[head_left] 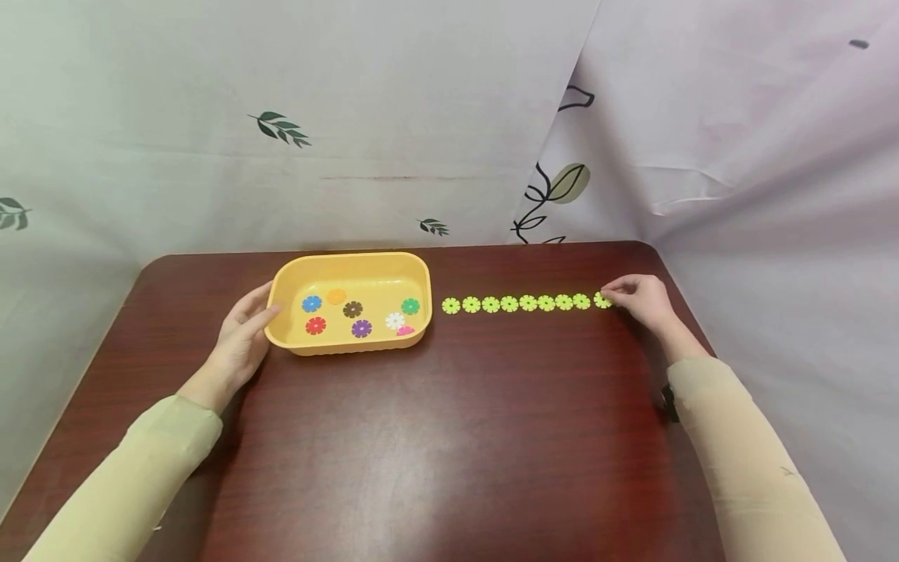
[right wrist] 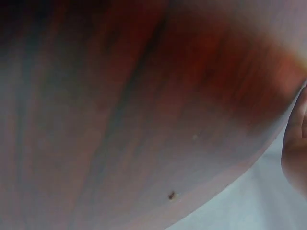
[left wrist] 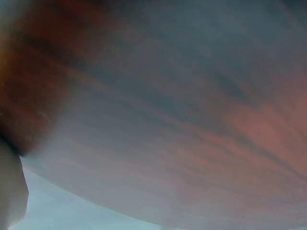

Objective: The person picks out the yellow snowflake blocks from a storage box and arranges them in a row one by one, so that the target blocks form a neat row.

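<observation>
My left hand (head_left: 239, 343) grips the left end of a yellow plastic basin (head_left: 351, 345), thumb over the rim and fingers along the outer wall. Inside lie several snowflake discs, among them a blue one (head_left: 312, 304), a red one (head_left: 315, 325) and a purple one (head_left: 361, 329). To the basin's right runs a straight row of yellow-green snowflake discs (head_left: 509, 304). At the row's right end, my right hand (head_left: 642, 300) pinches one more yellow-green disc (head_left: 601, 300), with a small gap between it and its neighbour. Both wrist views show mostly blurred tabletop.
The dark red-brown table (head_left: 435, 437) has rounded back corners. Pale cloth with leaf prints (head_left: 281, 129) hangs behind it and along its right side. A small dark object (head_left: 670, 403) shows beside the right sleeve.
</observation>
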The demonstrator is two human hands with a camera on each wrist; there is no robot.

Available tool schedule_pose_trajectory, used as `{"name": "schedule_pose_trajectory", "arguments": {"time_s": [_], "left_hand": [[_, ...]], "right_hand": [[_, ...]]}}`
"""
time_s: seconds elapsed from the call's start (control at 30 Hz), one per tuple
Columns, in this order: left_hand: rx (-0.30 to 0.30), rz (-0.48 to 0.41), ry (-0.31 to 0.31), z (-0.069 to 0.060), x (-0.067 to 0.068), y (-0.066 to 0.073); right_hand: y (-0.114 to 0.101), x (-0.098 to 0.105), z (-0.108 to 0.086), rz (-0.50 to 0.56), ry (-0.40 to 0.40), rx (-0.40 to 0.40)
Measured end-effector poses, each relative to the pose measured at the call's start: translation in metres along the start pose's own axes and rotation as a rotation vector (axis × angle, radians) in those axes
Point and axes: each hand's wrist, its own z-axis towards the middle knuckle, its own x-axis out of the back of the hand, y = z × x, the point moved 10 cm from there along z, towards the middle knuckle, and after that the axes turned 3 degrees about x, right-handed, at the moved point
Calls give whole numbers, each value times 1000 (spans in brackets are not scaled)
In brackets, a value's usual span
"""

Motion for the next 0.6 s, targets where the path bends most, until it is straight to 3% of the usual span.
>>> {"name": "schedule_pose_trajectory", "arguments": {"time_s": [0.6], "left_hand": [[-5,3,-2,0,0,1]], "right_hand": [[-4,-8,3,-29,-29,18]]}}
